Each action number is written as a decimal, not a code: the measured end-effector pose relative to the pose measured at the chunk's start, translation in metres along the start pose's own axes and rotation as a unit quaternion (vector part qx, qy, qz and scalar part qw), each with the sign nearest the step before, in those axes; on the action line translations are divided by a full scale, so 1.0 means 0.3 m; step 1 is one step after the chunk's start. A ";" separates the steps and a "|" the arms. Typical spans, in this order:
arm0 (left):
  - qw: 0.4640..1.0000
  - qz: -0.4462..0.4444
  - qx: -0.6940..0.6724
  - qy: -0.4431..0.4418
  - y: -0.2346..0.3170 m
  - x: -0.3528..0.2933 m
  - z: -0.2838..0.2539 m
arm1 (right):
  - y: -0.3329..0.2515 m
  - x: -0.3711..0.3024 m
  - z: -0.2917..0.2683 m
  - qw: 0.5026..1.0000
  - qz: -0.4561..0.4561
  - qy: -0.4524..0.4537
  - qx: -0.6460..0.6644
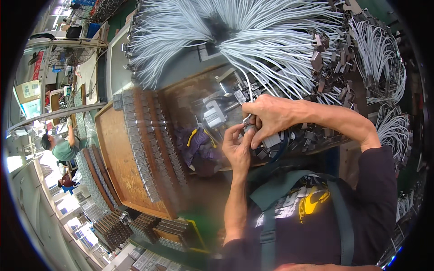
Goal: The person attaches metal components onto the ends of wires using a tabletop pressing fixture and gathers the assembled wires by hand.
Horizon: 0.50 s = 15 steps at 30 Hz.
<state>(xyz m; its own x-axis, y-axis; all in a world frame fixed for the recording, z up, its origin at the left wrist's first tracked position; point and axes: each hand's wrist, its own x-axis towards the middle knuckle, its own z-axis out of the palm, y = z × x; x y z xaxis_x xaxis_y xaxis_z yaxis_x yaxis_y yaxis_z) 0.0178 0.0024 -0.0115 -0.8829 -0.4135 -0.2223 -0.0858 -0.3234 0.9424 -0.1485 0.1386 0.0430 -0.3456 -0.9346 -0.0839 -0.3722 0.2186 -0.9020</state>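
My left hand (pixel 237 147) and my right hand (pixel 273 115) meet over the front of the bench. Between the fingertips of my left hand is a small metal part (pixel 247 127), mostly covered by fingers. Thumb and fingers of my right hand are closed on a white cable (pixel 248 88), which comes down from a large fanned bundle of white cables (pixel 271 40). Just beyond my hands sits a metal fixture (pixel 214 115) with a block and a rod. Loose small dark and silvery metal pieces (pixel 309 137) lie beneath and beside my right forearm.
Left of the fixture, a purple cloth with yellow trim (pixel 197 140) lies bunched. Rows of grey metal parts (pixel 140 144) stand along a wooden tray (pixel 110 153). More cable bundles (pixel 379 58) with metal ends are at the right. People (pixel 65 149) work farther off at left.
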 end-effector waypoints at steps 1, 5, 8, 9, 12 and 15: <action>1.000 -0.026 -0.002 0.013 0.007 0.006 0.013 | 0.004 0.003 -0.001 1.000 -0.004 -0.003 -0.016; 0.998 -0.061 0.004 0.022 -0.001 0.037 0.028 | -0.013 0.019 0.011 0.990 0.010 -0.023 -0.141; 0.997 -0.075 -0.020 0.028 0.022 0.060 0.059 | 0.005 0.022 0.020 0.983 -0.018 0.036 -0.179; 0.996 -0.074 -0.025 0.032 0.039 0.064 0.071 | -0.005 0.023 -0.002 0.984 -0.005 0.014 -0.175; 0.990 -0.140 -0.019 0.019 0.097 0.081 0.101 | -0.003 0.012 -0.046 0.983 0.001 -0.010 -0.181; 0.976 -0.025 0.218 -0.005 0.151 0.112 0.114 | -0.012 0.007 -0.081 0.977 0.017 -0.009 -0.214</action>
<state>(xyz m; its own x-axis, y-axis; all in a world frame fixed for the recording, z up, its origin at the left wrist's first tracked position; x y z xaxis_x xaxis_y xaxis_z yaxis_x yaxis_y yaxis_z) -0.0315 0.0029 0.0323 -0.8773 -0.3969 -0.2699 -0.3147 0.0511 0.9478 -0.1688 0.1428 0.0564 -0.3502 -0.9288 -0.1211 -0.6882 0.3428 -0.6394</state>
